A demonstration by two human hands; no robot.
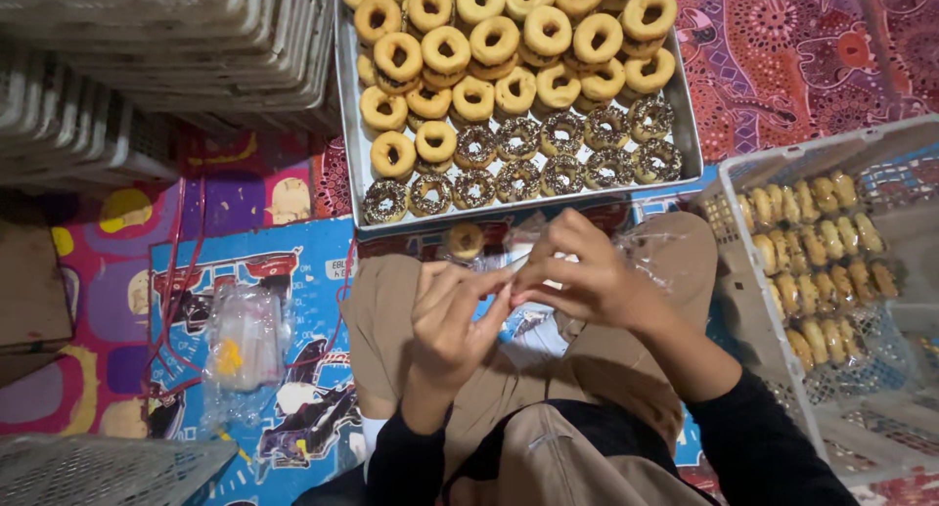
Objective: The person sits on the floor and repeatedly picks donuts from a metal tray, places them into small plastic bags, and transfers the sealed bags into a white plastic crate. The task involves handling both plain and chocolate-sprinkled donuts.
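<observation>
Head view, frame centre: left hand (445, 320) and right hand (577, 271) both pinch a thin, crinkled clear plastic bag (650, 247) over the lap. Above: metal tray (685, 125), ring doughnuts (494, 42), plain and sprinkled.

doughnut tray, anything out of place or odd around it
One plain doughnut sits alone off the metal tray, just below its front edge, near the person's knees. On the tray the plain ones are heaped unevenly while the sprinkled doughnuts lie in rows. Both hands are busy with a clear plastic bag. Nothing looks spilled.
</observation>
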